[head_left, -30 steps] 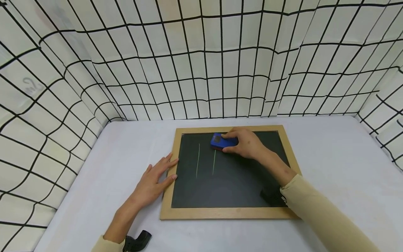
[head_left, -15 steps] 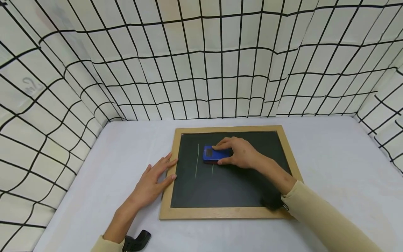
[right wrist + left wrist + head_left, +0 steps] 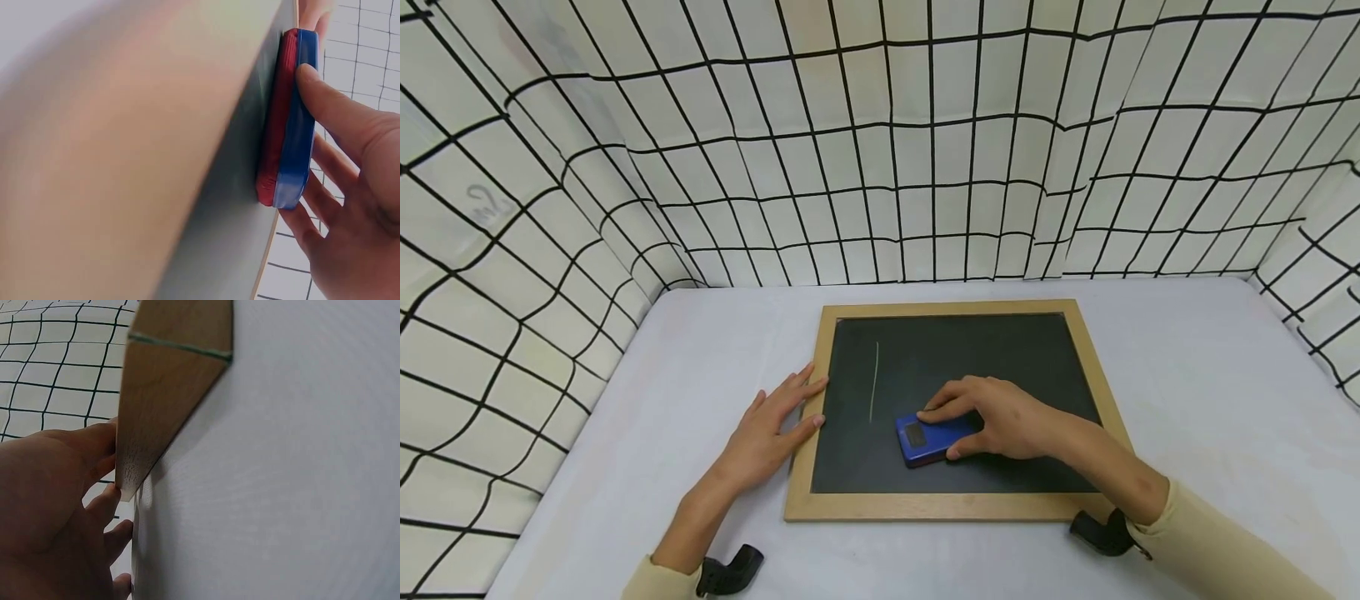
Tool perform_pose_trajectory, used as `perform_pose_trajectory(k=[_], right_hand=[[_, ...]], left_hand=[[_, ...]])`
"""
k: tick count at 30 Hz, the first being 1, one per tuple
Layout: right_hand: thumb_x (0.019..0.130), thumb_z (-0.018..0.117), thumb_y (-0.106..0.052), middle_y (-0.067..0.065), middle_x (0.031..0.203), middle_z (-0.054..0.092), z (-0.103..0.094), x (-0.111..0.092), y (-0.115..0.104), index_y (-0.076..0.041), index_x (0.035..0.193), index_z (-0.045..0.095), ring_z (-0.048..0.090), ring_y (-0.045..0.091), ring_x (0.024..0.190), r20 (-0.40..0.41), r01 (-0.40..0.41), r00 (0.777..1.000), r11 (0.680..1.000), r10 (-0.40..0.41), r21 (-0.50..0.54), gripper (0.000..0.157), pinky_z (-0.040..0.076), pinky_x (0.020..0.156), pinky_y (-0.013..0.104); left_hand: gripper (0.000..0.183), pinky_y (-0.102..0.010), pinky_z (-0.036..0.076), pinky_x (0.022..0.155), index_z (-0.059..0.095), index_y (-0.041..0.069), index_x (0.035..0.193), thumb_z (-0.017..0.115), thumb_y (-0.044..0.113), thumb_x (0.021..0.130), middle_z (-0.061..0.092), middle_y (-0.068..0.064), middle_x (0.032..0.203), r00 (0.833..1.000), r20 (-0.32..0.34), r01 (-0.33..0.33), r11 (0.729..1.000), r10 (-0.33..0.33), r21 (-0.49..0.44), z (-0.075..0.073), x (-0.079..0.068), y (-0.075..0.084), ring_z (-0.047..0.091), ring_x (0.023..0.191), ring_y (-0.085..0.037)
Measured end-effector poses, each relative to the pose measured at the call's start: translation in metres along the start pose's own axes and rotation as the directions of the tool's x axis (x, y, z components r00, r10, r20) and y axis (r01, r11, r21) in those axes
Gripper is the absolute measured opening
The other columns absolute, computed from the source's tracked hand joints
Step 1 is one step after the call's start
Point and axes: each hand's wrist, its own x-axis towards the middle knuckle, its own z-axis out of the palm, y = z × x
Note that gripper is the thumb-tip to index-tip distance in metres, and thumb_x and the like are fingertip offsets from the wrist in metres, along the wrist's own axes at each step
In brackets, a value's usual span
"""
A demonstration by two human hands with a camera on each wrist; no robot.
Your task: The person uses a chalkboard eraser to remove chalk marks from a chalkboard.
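A small chalkboard (image 3: pixel 1000 358) in a pale wooden frame lies on the white-covered table. One thin chalk line (image 3: pixel 874 383) runs down its left part. My right hand (image 3: pixel 1011 417) grips a blue chalkboard eraser (image 3: pixel 917 442) by its sides, low on the middle of the board. In the right wrist view the eraser's red felt side (image 3: pixel 275 125) faces the dark surface, with the thumb along one blue edge. My left hand (image 3: pixel 767 437) rests with spread fingers on the left side of the wooden frame (image 3: pixel 156 412).
White walls behind a black wire grid (image 3: pixel 910 150) enclose the back and sides of the table (image 3: pixel 1210 400). Black wrist-camera mounts (image 3: pixel 730 571) show at both wrists, the right one overlapping the frame's lower right corner in the head view.
My right hand has moved the eraser down the board toward me. The second chalk line, under the eraser's path, has disappeared. The left hand has stayed at the frame.
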Motion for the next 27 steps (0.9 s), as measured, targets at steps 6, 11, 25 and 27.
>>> perform_pose_trajectory(k=[6,11,25,27], right_hand=[[0.089,0.081,-0.038,-0.011,0.137,0.066,0.005,-0.028,-0.004,-0.032,0.140,0.067,0.061,0.023,0.128,0.003,0.016,1.000,0.999,-0.016,0.030,0.054,0.052,0.103,0.052],[0.088,0.082,-0.038,-0.014,0.137,0.066,0.009,-0.035,-0.005,-0.033,0.140,0.067,0.061,0.023,0.130,-0.020,0.003,1.000,1.000,-0.002,0.025,0.055,0.051,0.105,0.053],[0.088,0.084,-0.036,-0.007,0.136,0.067,0.006,-0.003,-0.003,-0.026,0.140,0.068,0.061,0.019,0.124,-0.086,-0.031,0.996,0.998,0.026,-0.062,0.055,0.053,0.104,0.047],[0.089,0.083,-0.036,-0.006,0.136,0.067,0.002,0.005,-0.003,-0.024,0.141,0.068,0.061,0.020,0.125,-0.089,-0.051,0.995,0.996,0.044,-0.070,0.055,0.053,0.104,0.048]], left_hand=[[0.058,-0.073,0.007,0.126,0.048,0.020,0.158,0.064,0.033,0.104,0.030,-0.010,0.173,1.000,0.001,-0.004,1.000,0.004,-0.011,0.000,0.000,0.000,0.026,0.160,-0.041],[0.058,-0.073,0.007,0.126,0.047,0.021,0.158,0.064,0.034,0.104,0.030,-0.010,0.173,1.000,0.004,0.002,1.000,-0.002,-0.001,0.000,0.001,0.001,0.025,0.160,-0.040],[0.058,-0.074,0.008,0.126,0.047,0.021,0.158,0.063,0.035,0.104,0.030,-0.010,0.173,1.000,0.003,0.011,1.000,-0.011,0.015,0.001,0.001,0.001,0.026,0.160,-0.041],[0.058,-0.074,0.008,0.126,0.047,0.021,0.158,0.063,0.035,0.104,0.030,-0.010,0.173,1.000,0.002,0.014,1.000,-0.014,0.014,0.001,0.001,0.002,0.025,0.160,-0.041]])
